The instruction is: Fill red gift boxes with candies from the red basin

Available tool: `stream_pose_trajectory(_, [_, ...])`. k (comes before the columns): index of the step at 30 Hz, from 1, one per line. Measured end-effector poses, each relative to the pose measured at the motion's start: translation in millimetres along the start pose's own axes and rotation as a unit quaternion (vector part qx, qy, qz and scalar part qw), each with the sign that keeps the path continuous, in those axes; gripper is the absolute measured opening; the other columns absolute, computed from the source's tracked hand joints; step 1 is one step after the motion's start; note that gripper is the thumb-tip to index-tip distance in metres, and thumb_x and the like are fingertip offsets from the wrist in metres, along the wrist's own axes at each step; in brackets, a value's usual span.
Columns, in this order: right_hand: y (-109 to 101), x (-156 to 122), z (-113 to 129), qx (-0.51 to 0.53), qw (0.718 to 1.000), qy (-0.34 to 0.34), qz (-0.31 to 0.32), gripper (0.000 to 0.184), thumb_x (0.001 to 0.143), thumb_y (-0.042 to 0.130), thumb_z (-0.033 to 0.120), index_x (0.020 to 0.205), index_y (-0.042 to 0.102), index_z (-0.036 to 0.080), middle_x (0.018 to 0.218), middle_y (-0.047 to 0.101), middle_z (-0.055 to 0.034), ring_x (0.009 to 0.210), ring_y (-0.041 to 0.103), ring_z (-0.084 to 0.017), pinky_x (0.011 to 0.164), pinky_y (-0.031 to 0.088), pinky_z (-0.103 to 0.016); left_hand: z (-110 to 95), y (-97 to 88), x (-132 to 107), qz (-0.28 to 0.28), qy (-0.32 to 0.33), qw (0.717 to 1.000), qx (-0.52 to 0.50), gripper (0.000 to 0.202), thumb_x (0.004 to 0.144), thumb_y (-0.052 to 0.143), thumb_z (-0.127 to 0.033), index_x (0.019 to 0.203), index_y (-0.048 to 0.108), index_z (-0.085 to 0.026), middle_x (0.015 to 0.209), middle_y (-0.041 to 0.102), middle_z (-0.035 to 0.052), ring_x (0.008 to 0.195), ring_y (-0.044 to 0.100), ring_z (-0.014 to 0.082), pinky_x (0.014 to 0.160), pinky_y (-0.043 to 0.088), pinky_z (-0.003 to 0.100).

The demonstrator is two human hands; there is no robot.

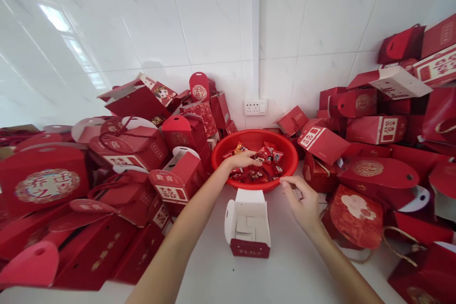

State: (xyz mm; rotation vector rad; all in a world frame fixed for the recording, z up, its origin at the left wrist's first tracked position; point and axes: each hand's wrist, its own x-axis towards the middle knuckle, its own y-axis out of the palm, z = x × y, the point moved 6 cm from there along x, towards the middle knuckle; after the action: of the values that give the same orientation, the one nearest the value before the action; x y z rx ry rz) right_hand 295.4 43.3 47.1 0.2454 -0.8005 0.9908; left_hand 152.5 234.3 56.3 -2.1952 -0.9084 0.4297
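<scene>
A red plastic basket (292, 171) with small red-wrapped snack packets (264, 153) in it stands at the wall side of the white table. My left hand (245, 159) is inside the basket, fingers stretched out over the packets, gripping nothing that shows. At the basket's front right rim is my right hand (301, 198), its fingers and thumb curled together; anything between them is hidden. In front of the basket, between my forearms, sits an open red gift box (250, 250) with a white interior. Its flaps stand apart and no packets show inside it.
Many red gift boxes (128, 145) are piled to the left, and more boxes (366, 171) are stacked to the right, some with rope handles. Behind the basket rises a white tiled wall (213, 19) with a power socket (255, 107). Bare white tabletop (217, 275) shows around the open box.
</scene>
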Motion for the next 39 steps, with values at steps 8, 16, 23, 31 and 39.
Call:
stream_pose_trajectory(8, [41,66,-21,0.105,0.979,0.171,0.03,0.014,0.075,0.069,0.034,0.083,0.07,0.022,0.085,0.075,-0.0042,0.075,0.069,-0.021,0.079,0.055,-0.036,-8,-0.8,-2,-0.05,0.069,0.996,0.009,0.029,0.085,0.065,-0.03,0.11,0.071,-0.016,0.11,0.075,0.006,0.1,0.067,0.0227,0.09,0.051,0.031])
stream_pose_trajectory(16, [83,91,-57,0.143,0.945,0.285,0.068,0.032,0.071,0.078,0.046,0.065,0.057,0.022,0.06,0.069,-0.002,0.053,0.067,-0.018,0.048,0.051,-0.027,-15,-4.5,-2,-0.127,0.132,0.978,0.097,0.014,0.088,0.062,-0.022,0.099,0.067,-0.016,0.095,0.064,0.0057,0.094,0.059,0.0221,0.093,0.048,0.036])
stream_pose_trajectory(23, [72,89,-70,0.132,0.94,0.315,0.011,0.034,0.062,0.082,0.037,0.063,0.051,0.024,0.053,0.064,0.0021,0.053,0.065,-0.019,0.049,0.05,-0.027,-28,5.9,-1,-0.108,0.15,0.973,0.138,0.025,0.084,0.067,-0.02,0.109,0.067,-0.017,0.102,0.056,0.0061,0.102,0.059,0.023,0.095,0.049,0.035])
stream_pose_trajectory(31, [65,94,-74,0.175,0.934,0.309,-0.047,0.016,0.064,0.069,0.031,0.066,0.054,0.024,0.061,0.062,0.0039,0.062,0.062,-0.017,0.056,0.049,-0.027,-20,10.0,3,-0.07,0.12,0.975,0.173,0.04,0.08,0.065,-0.017,0.12,0.067,-0.015,0.107,0.06,0.01,0.106,0.06,0.0267,0.099,0.048,0.039])
stream_pose_trajectory(39, [60,96,-70,0.265,0.907,0.321,-0.061,0.021,0.061,0.071,0.036,0.069,0.057,0.022,0.067,0.062,0.0047,0.065,0.06,-0.015,0.057,0.053,-0.027,-16,34.7,0,0.085,0.104,0.971,0.2,0.054,0.066,0.08,-0.025,0.119,0.073,-0.022,0.128,0.066,0.0082,0.12,0.061,0.0295,0.105,0.047,0.035])
